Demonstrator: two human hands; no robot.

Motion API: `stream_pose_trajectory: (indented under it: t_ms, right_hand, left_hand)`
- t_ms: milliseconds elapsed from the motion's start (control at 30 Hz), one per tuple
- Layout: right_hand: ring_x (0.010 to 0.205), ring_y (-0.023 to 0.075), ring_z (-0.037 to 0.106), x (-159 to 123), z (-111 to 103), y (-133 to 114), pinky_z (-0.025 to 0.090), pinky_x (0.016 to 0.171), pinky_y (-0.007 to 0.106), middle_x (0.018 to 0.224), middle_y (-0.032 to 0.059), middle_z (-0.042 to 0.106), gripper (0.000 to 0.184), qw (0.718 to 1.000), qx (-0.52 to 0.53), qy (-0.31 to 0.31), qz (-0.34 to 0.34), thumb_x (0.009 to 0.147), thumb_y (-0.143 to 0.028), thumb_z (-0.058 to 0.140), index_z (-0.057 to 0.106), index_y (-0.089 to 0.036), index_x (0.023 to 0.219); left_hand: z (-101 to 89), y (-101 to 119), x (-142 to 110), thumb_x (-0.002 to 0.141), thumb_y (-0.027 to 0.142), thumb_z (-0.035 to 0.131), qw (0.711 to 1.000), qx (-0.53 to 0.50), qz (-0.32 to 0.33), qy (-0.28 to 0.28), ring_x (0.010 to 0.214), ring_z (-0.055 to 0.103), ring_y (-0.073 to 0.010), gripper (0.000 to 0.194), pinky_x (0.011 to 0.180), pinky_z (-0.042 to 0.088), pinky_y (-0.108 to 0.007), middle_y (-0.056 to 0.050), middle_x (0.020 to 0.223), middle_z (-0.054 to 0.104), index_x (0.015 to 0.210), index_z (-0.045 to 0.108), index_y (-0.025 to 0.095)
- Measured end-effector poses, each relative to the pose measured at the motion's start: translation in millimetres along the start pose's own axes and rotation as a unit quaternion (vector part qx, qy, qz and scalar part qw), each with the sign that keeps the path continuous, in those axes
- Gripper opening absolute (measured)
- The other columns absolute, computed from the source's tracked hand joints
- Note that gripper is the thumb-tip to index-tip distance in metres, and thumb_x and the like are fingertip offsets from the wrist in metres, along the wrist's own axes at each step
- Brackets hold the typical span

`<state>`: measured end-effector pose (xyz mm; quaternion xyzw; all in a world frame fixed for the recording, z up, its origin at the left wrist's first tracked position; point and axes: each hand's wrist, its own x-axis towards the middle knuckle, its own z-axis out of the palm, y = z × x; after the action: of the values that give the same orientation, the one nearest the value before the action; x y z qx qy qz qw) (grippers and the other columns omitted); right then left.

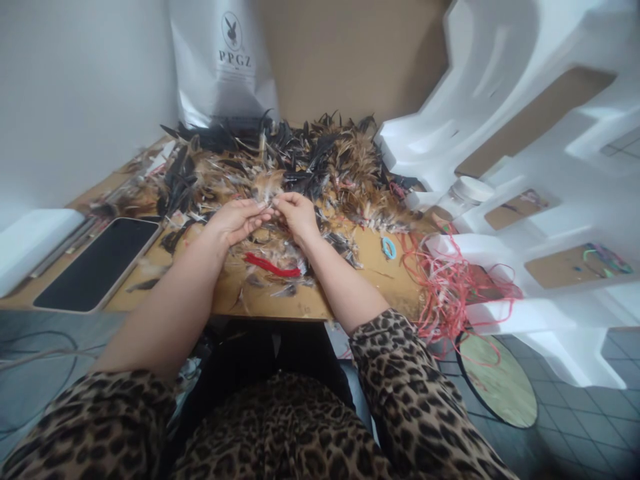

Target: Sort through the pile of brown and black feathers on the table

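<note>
Both my hands meet over the table, their fingertips close together at a small brown and white feather bunch (267, 185). My left hand (239, 220) pinches its lower, quill end between thumb and fingers. Beside it, my right hand (299, 215) has thumb and forefinger pressed together at the same quills; what exactly lies in that pinch is too small to make out. Just below the hands lies a bundle of red thread (273, 265). Behind them spreads a large pile of brown and black feathers (345, 157).
A smartphone (100, 263) lies at the left of the wooden table (370, 287). On the right are a light blue ring (389, 248), tangled pink string (450, 287), a lidded jar (467, 193) and large white foam pieces (565, 143). A white bag (225, 87) stands at the back.
</note>
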<state>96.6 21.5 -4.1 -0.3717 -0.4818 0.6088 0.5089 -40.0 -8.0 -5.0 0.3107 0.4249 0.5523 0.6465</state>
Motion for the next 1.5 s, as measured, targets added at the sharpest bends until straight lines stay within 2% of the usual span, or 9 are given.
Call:
stream_pose_trajectory:
  t_ms: [200,800,900,1000,1100,1200,1300,1400,1500]
  right_hand:
    - [0.051,0.0044,0.052,1,1,3,0.045,0.057,0.017,0.057,-0.0059,0.056,0.011,0.999,0.000,0.018,-0.047,0.070,-0.019,0.064,0.055,-0.015,0.074]
    - [0.057,0.0038,0.049,3,1,8,0.042,0.059,0.015,0.064,-0.0057,0.056,0.013,0.994,-0.042,0.035,-0.091,0.067,-0.024,0.067,0.058,-0.016,0.072]
    - [0.049,0.0030,0.043,0,-3,-4,0.036,0.050,0.015,0.056,-0.0068,0.053,0.018,0.998,0.007,-0.015,-0.061,0.069,-0.029,0.068,0.056,-0.016,0.071]
    - [0.046,0.0028,0.041,-1,-13,-19,0.030,0.043,0.015,0.057,-0.0057,0.055,0.027,0.991,0.041,-0.129,-0.007,0.066,-0.036,0.071,0.053,-0.016,0.068]
    - [0.045,0.0034,0.040,0,-26,-30,0.029,0.043,0.016,0.055,-0.0055,0.053,0.034,0.978,0.019,-0.204,0.025,0.065,-0.044,0.071,0.051,-0.017,0.063]
    - [0.044,0.0046,0.039,2,-35,-33,0.032,0.045,0.018,0.047,-0.0035,0.049,0.045,0.970,-0.053,-0.237,0.004,0.070,-0.053,0.063,0.047,-0.016,0.050]
    - [0.046,0.0054,0.040,6,-38,-30,0.034,0.049,0.019,0.048,-0.0013,0.051,0.048,0.961,-0.169,-0.215,-0.034,0.073,-0.054,0.059,0.049,-0.016,0.046]
    - [0.054,0.0076,0.044,11,-39,-22,0.038,0.057,0.020,0.056,-0.0021,0.054,0.032,0.945,-0.277,-0.131,-0.118,0.073,-0.043,0.062,0.059,-0.015,0.059]
    - [0.072,0.0118,0.052,15,-39,-14,0.042,0.071,0.024,0.080,0.0013,0.060,0.018,0.884,-0.411,-0.052,-0.216,0.075,-0.029,0.060,0.067,-0.016,0.085]
  left_hand:
    - [-1.6,-1,2,0.078,0.004,0.058,1.000,-0.011,-0.003,0.001,0.054,0.063,-0.0078,0.008,0.045,0.047,-0.010,-0.012,0.072,0.070,0.078,0.066,0.003]
    - [3.2,2,-2,0.074,0.002,0.062,1.000,-0.025,-0.007,0.007,0.051,0.062,-0.0074,0.005,0.043,0.046,-0.010,-0.010,0.069,0.068,0.076,0.066,0.004]
    - [-1.4,4,-1,0.074,0.003,0.062,0.999,-0.039,0.021,0.031,0.055,0.063,-0.0080,0.004,0.044,0.047,-0.010,-0.010,0.073,0.069,0.076,0.064,0.006]
    - [-5.3,6,1,0.075,0.004,0.061,0.995,-0.052,0.053,0.059,0.054,0.063,-0.0072,0.004,0.043,0.045,-0.010,-0.008,0.073,0.069,0.074,0.063,0.007]
    - [-6.2,6,2,0.076,0.005,0.061,0.994,-0.053,0.056,0.072,0.052,0.062,-0.0064,0.004,0.041,0.042,-0.010,-0.007,0.072,0.068,0.072,0.062,0.008]
    - [-5.2,6,1,0.076,0.006,0.061,0.994,-0.050,0.053,0.079,0.052,0.061,-0.0060,0.005,0.041,0.042,-0.010,-0.007,0.072,0.068,0.072,0.061,0.008]
    - [-4.7,7,1,0.075,0.007,0.062,0.993,-0.051,0.054,0.089,0.051,0.060,-0.0055,0.004,0.041,0.041,-0.010,-0.006,0.072,0.068,0.073,0.061,0.009]
    - [-5.5,7,2,0.075,0.008,0.063,0.992,-0.056,0.055,0.097,0.050,0.059,-0.0050,0.004,0.040,0.040,-0.010,-0.005,0.071,0.067,0.072,0.060,0.010]
    - [-6.5,7,3,0.075,0.010,0.063,0.992,-0.056,0.056,0.093,0.049,0.059,-0.0045,0.006,0.040,0.040,-0.010,-0.005,0.070,0.067,0.072,0.059,0.010]
